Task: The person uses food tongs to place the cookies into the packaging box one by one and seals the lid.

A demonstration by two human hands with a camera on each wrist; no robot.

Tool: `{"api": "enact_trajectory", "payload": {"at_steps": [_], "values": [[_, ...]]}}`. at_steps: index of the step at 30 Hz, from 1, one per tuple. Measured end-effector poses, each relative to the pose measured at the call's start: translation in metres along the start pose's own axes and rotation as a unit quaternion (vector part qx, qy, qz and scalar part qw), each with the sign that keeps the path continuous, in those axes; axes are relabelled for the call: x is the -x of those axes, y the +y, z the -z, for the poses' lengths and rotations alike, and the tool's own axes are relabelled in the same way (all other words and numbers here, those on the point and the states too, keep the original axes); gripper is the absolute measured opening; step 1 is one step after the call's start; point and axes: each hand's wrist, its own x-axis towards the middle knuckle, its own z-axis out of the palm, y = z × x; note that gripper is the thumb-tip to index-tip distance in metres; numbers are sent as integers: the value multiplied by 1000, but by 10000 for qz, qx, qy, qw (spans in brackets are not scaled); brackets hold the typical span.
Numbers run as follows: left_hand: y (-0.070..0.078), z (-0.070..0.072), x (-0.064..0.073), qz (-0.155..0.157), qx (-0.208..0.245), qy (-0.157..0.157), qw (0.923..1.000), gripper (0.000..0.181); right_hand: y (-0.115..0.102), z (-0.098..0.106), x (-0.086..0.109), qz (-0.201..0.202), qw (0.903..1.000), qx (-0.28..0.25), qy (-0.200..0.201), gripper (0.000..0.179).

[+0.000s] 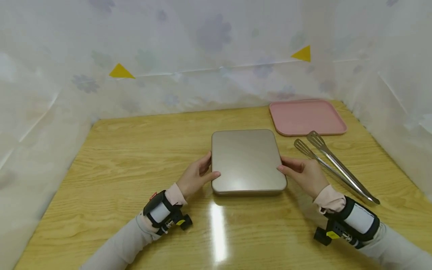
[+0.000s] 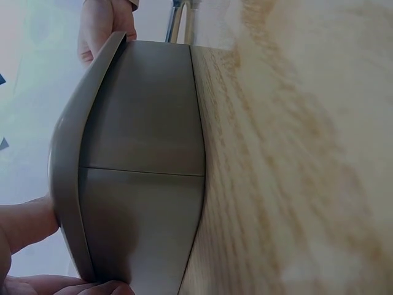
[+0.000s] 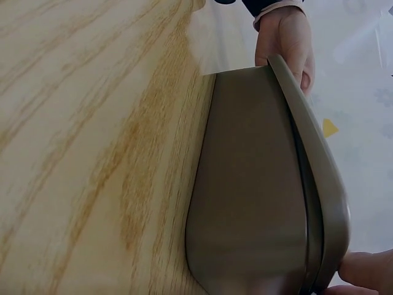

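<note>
A square metal tin [image 2: 147,117] in champagne grey stands on the table, with its lid [image 1: 246,161] on top. A thin dark gap shows under part of the lid's rim in both wrist views. At the left side of the lid, my left hand [image 1: 195,176] grips it, thumb on the top edge and fingers at the side. My right hand [image 1: 307,174] holds the opposite side with thumb and fingers in the same manner. What lies inside the tin is hidden.
Metal tongs [image 1: 337,167] with slotted ends lie just right of my right hand. A pink tray [image 1: 307,118] rests at the back right of the wooden table [image 1: 145,150]. Pale flowered sheeting [image 1: 202,48] with two yellow triangles encloses the back and sides.
</note>
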Motion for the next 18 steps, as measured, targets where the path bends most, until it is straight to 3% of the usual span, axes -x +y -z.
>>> {"api": "enact_trajectory", "payload": {"at_steps": [6,9,12,15,18], "values": [[0,1,1,178,7,18,9998,81,-1,2,-1,22,10000,-14,-67,36],[-2,2,-1,490,361,93,9981,83,0,6,-5,-133,9996,-136,-222,43],[-7,4,-5,914,838,409,9914,84,2,11,-14,-569,9964,-437,-452,55],[-11,5,-14,1132,1125,828,9837,82,7,11,-26,-1028,9848,-1221,-678,67],[-12,0,-25,1242,1444,1071,9758,81,10,2,-39,-1371,9633,-2128,-891,74]]}}
